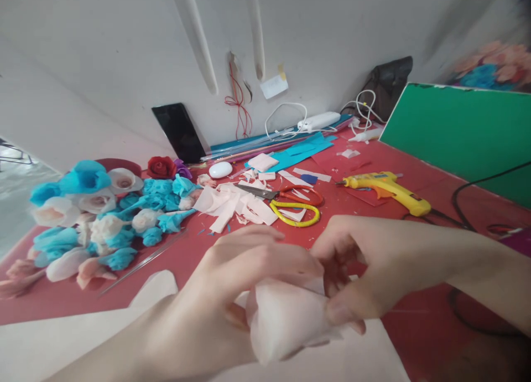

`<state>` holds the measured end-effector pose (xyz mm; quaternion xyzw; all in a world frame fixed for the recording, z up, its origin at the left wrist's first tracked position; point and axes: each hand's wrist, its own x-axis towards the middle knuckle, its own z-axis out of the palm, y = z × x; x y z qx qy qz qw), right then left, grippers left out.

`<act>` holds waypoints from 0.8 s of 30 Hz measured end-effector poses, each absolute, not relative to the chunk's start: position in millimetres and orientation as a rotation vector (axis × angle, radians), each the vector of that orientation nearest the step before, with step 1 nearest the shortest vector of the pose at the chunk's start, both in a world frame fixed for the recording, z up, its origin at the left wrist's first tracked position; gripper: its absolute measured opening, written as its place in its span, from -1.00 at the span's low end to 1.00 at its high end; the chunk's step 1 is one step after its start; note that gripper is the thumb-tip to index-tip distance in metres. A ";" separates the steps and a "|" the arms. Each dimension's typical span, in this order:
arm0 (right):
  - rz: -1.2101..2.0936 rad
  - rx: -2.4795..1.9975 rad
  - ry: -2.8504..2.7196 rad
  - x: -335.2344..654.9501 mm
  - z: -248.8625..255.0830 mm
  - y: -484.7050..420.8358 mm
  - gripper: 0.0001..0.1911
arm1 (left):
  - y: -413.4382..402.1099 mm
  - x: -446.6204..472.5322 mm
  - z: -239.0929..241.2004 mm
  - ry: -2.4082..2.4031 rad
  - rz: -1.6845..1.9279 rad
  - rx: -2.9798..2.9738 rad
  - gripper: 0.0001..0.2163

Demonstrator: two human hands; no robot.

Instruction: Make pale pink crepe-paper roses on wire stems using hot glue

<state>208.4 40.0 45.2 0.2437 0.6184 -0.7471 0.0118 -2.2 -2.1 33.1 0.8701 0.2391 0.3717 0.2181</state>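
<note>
My left hand (240, 277) is wrapped round a pale pink crepe paper piece (286, 321), rolled into a cone shape low in the middle of the view. My right hand (352, 271) pinches the same paper at its right edge, thumb on top, fingers closed. Both hands hover just above the red table (373, 199). A thin wire seems to stick out to the right of the paper, but it is faint.
A heap of blue, white and pink paper flowers (103, 216) lies at the left. Yellow-handled scissors (290, 202) and paper strips (232, 205) sit in the middle. A yellow glue gun (385, 188) lies right, its cable trailing. A green board (460, 133) leans at the back right.
</note>
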 end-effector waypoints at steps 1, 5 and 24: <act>-2.321 0.759 1.925 207.7 45.9 40.0 -0.89 | -1.8 -2.5 32.8 0.620 1.000 2.410 -0.80; -2.309 0.781 1.889 205.7 47.2 40.1 -0.89 | -0.6 -3.5 34.1 0.543 0.993 2.419 -0.91; -2.281 0.731 2.035 209.7 41.2 42.4 -0.83 | -0.6 -3.0 41.0 0.579 1.025 2.592 -0.89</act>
